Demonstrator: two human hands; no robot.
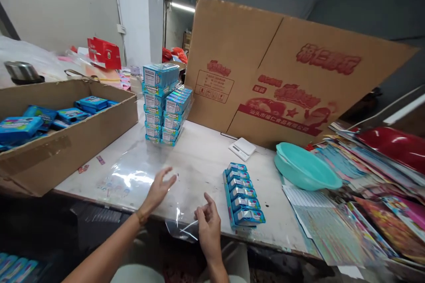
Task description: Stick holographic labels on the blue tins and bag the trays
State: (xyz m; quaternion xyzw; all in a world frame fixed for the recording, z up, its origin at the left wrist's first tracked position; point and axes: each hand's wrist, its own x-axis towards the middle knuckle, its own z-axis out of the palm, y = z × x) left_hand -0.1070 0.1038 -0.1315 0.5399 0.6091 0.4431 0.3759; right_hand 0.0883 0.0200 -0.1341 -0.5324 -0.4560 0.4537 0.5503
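Note:
My left hand (160, 189) is held over the white table with thumb and fingers apart, and nothing shows in it. Close under it a sheet of clear plastic film (133, 177) lies on the table, shining with reflections. My right hand (208, 223) is near the table's front edge, index finger stretched and the others loosely bent. Just left of it, a piece of clear plastic (181, 229) with white glints hangs over the edge; I cannot tell whether the fingers touch it. To its right stands a blue display box (244, 194) with a row of small blue packs.
Stacked blue boxes (162, 106) stand at the back, before a large carton (265, 75). On the left is an open cardboard box (76, 148) with blue packs. A white scale (242, 148), a turquoise basin (305, 168) and piled printed sheets (332, 225) are on the right.

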